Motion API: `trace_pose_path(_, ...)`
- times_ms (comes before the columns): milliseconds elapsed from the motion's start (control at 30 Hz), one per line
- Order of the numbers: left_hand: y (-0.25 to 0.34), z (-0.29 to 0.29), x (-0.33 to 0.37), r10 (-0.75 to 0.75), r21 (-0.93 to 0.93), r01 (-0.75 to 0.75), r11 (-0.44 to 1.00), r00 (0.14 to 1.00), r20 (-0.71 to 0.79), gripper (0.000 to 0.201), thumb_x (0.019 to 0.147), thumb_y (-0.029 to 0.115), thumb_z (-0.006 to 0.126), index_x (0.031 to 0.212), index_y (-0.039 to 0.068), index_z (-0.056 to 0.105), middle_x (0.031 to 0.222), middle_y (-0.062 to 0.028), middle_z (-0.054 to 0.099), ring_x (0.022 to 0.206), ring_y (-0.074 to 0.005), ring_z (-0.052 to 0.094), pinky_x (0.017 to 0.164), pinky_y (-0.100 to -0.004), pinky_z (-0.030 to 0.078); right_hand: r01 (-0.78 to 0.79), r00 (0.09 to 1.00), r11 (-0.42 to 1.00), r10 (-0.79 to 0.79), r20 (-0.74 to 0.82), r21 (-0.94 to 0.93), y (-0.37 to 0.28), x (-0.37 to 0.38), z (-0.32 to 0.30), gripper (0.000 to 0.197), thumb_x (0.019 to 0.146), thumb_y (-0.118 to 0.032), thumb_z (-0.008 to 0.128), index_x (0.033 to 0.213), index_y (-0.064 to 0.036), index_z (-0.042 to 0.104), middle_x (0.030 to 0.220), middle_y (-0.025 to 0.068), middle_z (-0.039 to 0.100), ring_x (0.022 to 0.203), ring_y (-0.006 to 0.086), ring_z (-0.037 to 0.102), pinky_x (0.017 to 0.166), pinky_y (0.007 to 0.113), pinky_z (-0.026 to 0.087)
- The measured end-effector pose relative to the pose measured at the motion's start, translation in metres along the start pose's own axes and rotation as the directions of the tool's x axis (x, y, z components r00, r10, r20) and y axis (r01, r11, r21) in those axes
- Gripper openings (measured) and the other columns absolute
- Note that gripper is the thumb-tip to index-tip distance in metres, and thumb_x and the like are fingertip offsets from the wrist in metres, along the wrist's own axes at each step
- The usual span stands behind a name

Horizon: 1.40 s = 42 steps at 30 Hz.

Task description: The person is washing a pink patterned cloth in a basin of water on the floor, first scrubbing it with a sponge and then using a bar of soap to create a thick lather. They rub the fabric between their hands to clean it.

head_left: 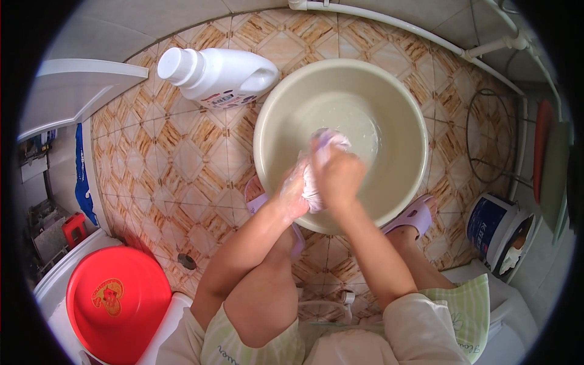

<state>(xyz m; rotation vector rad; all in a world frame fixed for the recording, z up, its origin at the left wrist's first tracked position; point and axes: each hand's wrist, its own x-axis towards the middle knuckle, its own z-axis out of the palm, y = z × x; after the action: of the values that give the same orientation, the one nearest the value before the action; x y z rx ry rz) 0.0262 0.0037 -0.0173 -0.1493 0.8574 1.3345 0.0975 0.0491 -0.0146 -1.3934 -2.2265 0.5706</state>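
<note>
On the patterned tile floor (pixel 176 152), where a white bottle (pixel 222 76) is beside the cream tub (pixel 398 115), we hold with our left hand (pixel 293 193) and right hand (pixel 340 176), fingers curled, the bunched pale cloth (pixel 311 187) over this tub.

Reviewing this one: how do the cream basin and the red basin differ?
The cream basin is plain, while the red basin carries a gold emblem.
The cream basin stands on the tiled floor; the red basin is at the lower left, by a white surface.
The left hand and right hand grip a wet-looking cloth over the cream basin; neither touches the red basin.
Both are round.
</note>
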Motion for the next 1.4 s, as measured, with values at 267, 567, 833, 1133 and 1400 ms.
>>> trace_pose_path(267,0.002,0.009,-0.004,-0.118,-0.15,0.123,0.981,0.992,0.039,0.039,0.096,0.022,0.035,0.132,0.006,0.037,0.12,-0.0083,0.051,0.104,-0.017,0.052,0.095,-0.0342,0.041,-0.069,0.994,0.997,0.065,0.086,0.043,0.004,0.002,-0.006,0.032,0.077,-0.028,0.064,0.054,-0.0094,0.051,0.052,0.0135,0.051,0.045,0.0298,0.052,0.046,0.039,0.043)
trace_pose_path(567,-0.036,-0.044,0.008,-0.198,-0.07,0.191,0.979,0.974,-0.112,0.039,0.097,0.031,0.037,0.121,0.003,0.048,0.111,-0.011,0.057,0.098,-0.0238,0.059,0.088,-0.0374,0.048,-0.221,0.975,0.961,0.211,0.072,0.166,0.031,-0.025,0.001,0.037,0.084,-0.028,0.061,0.061,0.0007,0.057,0.053,0.0205,0.052,0.047,0.0364,0.051,0.046,0.04,0.041)
trace_pose_path(833,-0.053,-0.048,0.004,-0.306,0.019,0.331,0.943,0.892,-0.333,0.042,0.098,0.033,0.027,0.122,0.004,0.048,0.117,-0.0096,0.057,0.104,-0.0248,0.057,0.092,-0.0409,0.045,-0.659,0.714,0.731,0.532,0.456,0.178,0.047,-0.077,0.006,0.038,0.086,-0.035,0.057,0.076,0.001,0.065,0.062,0.0196,0.06,0.057,0.0304,0.06,0.056,0.039,0.047)
trace_pose_path(1133,-0.038,-0.025,0.017,-0.142,-0.309,0.28,0.909,0.904,0.403,0.041,0.095,0.04,0.038,0.119,0.009,0.05,0.113,-0.0062,0.056,0.102,-0.0207,0.056,0.086,-0.0363,0.048,-0.276,0.957,0.93,0.245,0.153,0.242,-0.005,-0.032,-0.004,0.03,0.08,-0.027,0.064,0.065,-0.0013,0.061,0.061,0.0172,0.06,0.056,0.0287,0.06,0.053,0.037,0.046)
trace_pose_path(1400,-0.024,-0.028,0.002,-0.041,-0.242,0.12,0.963,0.951,0.305,0.047,0.093,0.041,0.041,0.131,0.013,0.04,0.113,-0.0056,0.055,0.102,-0.0165,0.055,0.087,-0.0345,0.048,0.057,0.997,0.984,-0.063,0.034,0.172,-0.012,-0.033,0.005,0.021,0.074,-0.025,0.065,0.064,-0.007,0.06,0.054,0.0136,0.055,0.048,0.0294,0.055,0.048,0.041,0.043)
